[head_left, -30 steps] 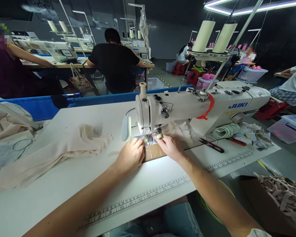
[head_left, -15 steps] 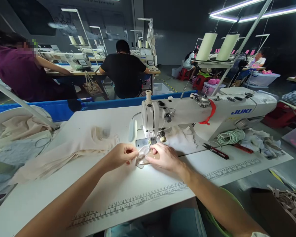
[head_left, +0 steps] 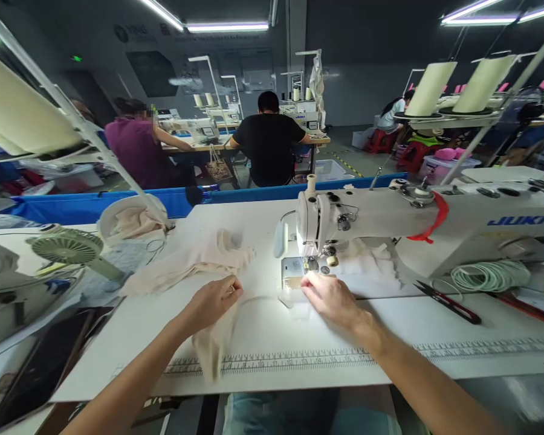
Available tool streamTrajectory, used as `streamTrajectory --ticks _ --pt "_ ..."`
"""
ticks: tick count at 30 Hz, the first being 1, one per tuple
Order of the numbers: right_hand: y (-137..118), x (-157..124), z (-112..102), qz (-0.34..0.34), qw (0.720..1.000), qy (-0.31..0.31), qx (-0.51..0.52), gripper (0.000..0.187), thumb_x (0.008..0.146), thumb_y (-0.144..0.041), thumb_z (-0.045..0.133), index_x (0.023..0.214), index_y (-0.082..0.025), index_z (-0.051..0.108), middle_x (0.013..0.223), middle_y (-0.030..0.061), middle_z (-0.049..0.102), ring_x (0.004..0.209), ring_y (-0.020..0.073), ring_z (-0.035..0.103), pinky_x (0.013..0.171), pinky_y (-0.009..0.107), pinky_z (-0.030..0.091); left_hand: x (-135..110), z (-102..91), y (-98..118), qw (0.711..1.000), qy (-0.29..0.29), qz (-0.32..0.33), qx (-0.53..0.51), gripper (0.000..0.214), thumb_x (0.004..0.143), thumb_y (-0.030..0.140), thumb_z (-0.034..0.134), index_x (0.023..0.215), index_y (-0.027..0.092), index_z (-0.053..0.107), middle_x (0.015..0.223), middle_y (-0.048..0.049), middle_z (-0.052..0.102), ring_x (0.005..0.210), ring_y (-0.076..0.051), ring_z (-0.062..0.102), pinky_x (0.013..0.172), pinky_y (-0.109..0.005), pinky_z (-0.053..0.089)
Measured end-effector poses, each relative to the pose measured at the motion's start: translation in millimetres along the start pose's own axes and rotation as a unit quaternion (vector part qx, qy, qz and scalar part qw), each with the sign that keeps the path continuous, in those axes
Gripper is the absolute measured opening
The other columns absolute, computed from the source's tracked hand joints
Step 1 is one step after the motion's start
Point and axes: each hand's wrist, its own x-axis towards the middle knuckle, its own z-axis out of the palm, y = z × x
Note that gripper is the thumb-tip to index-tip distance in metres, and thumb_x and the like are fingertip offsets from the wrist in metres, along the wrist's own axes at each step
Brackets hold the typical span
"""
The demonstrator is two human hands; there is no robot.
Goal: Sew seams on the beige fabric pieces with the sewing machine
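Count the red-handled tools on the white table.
2: snips in front of the green cord coil, to its left; another tool in front, to its right. More may be hidden.

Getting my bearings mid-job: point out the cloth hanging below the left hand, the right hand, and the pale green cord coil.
Cloth (head_left: 214,344): head view, middle of its hanging part.
Right hand (head_left: 332,296): head view, its back.
Cord coil (head_left: 490,276): head view, its looped strands.
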Motion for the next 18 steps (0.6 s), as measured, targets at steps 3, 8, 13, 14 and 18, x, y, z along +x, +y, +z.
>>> streamTrajectory --ticks 3,8,13,14,18 --pt "2 1 5 -0.015 0.993 -0.009 -0.113 0.023 0.098 -0.014 0.044 0.081 -0.020 0.057 0.083 0.0042 0.063 0.065 0.0153 0.057 0.058 0.029 0.039 4 -4.6 -15 0.982 0.109 0.031 0.150 0.021 0.093 0.034 0.043 0.088 0.021 0.060 0.087 -0.0055 0.070 0.080 -0.025 0.064 0.066 -0.033 0.045" --pt "6 0 7 0.000 0.989 -0.020 -0.144 0.022 0.099 -0.017 0.041 0.091 -0.017 0.062 0.093 0.0062 0.061 0.067 0.0155 0.057 0.059 0.030 0.041 28 -17.0 -27 0.920 0.231 0.120 0.292 0.024 0.089 0.020 0.048 0.101 0.019 0.068 0.105 -0.0120 0.069 0.102 -0.031 0.063 0.077 -0.041 0.052" --pt "7 -4 -2 0.002 0.993 -0.022 -0.115 0.025 0.097 -0.014 0.040 0.098 -0.017 0.066 0.095 0.0073 0.064 0.073 0.0171 0.061 0.064 0.031 0.048 40 -17.7 -39 0.928 0.250 0.164 0.223 0.031 0.096 0.028 0.042 0.089 0.020 0.071 0.095 -0.0097 0.073 0.092 -0.027 0.065 0.076 -0.039 0.052" --pt "8 -4 -6 0.002 0.994 -0.024 -0.106 0.026 0.098 -0.014 0.040 0.101 -0.018 0.066 0.096 0.0076 0.065 0.075 0.0174 0.062 0.066 0.032 0.049 40 -17.8 -41 0.932 0.263 0.166 0.187 0.033 0.097 0.032 0.041 0.087 0.020 0.071 0.095 -0.0098 0.074 0.091 -0.026 0.066 0.076 -0.038 0.052" --pt "11 -9 -18 0.020 0.995 -0.025 -0.098 0.028 0.099 -0.017 0.039 0.108 -0.018 0.065 0.098 0.0081 0.068 0.080 0.0195 0.065 0.070 0.033 0.052 32 -29.4 -42 0.940 0.326 0.101 0.016 0.033 0.091 0.044 0.047 0.085 0.018 0.067 0.093 -0.0099 0.075 0.084 -0.023 0.067 0.066 -0.030 0.051"
